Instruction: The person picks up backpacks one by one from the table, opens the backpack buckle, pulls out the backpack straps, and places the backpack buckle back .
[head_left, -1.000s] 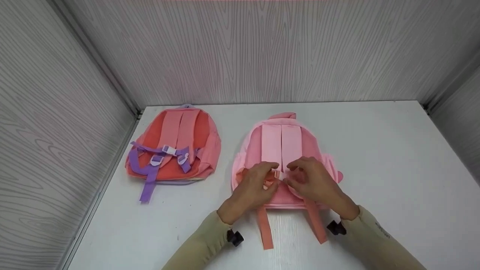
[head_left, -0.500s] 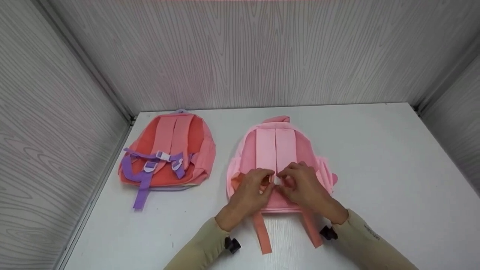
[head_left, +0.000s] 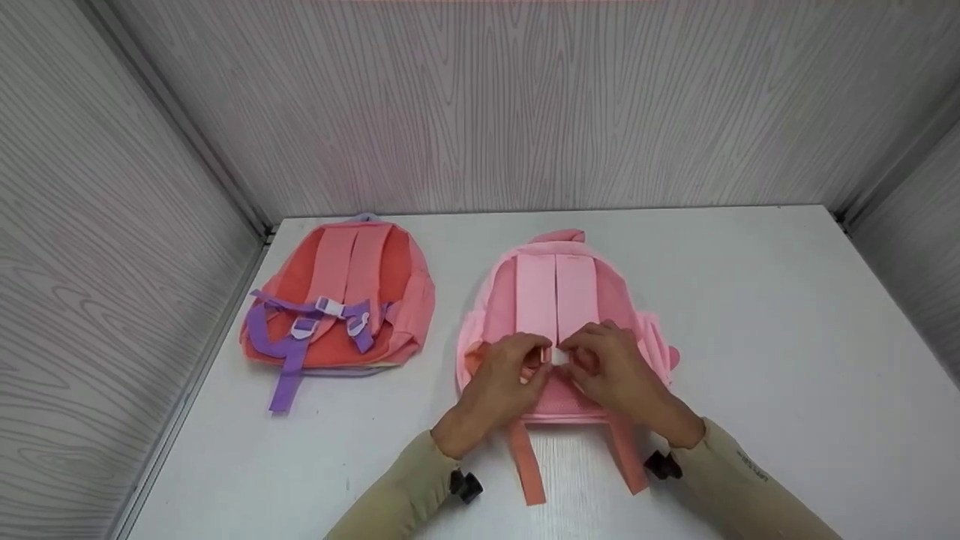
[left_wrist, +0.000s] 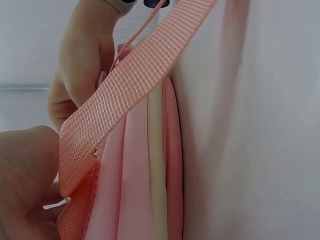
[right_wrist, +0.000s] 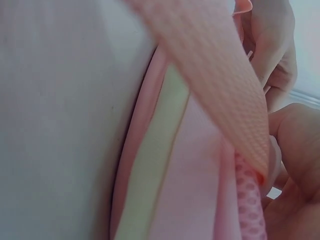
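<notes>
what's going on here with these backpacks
A person's left hand and right hand are pinching at a small white plastic buckle on a light-pink fabric backpack, lying strap side up on a white table. Whether it is fastened cannot be made out. A coral-and-orange fabric backpack with purple webbing straps lies to the left.

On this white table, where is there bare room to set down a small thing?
Widest is the white table between the pink backpack and the right wall. A smaller patch lies between the orange backpack and left sleeve. The pink backpack's lower half is crowded: left hand, right hand, white buckle.
</notes>
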